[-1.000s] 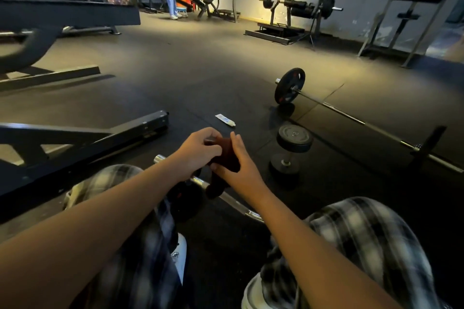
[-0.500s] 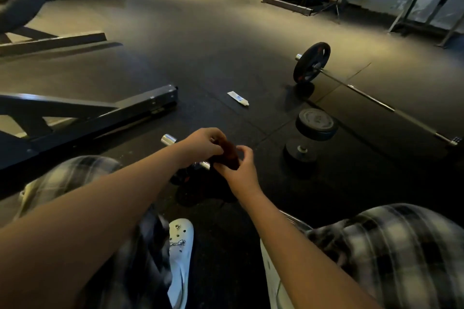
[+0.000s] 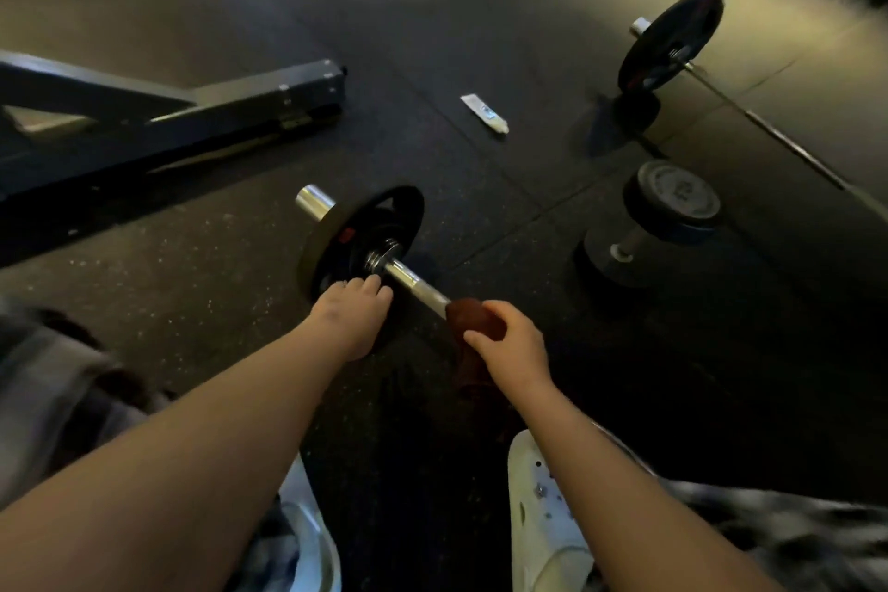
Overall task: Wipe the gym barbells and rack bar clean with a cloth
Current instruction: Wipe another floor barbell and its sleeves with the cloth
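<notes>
1. The right hand (image 3: 514, 341) pinches the cloth (image 3: 473, 312) round the barbell shaft (image 3: 413, 281), just beyond its thumb.
2. The left hand (image 3: 351, 317) steadies the plate (image 3: 360, 226) under its fingers; grip unclear.
3. Squeeze firmly, stroke lengthwise, stop the plate rolling.

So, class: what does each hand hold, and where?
The right hand grips the brown cloth, bunched around the barbell shaft. The left hand rests on the plate at its lower rim; grip cannot be told.

barbell shaft (image 3: 413, 280): glossy metal | cloth (image 3: 473, 315): matt | floor (image 3: 202, 303): speckled rubber
</notes>
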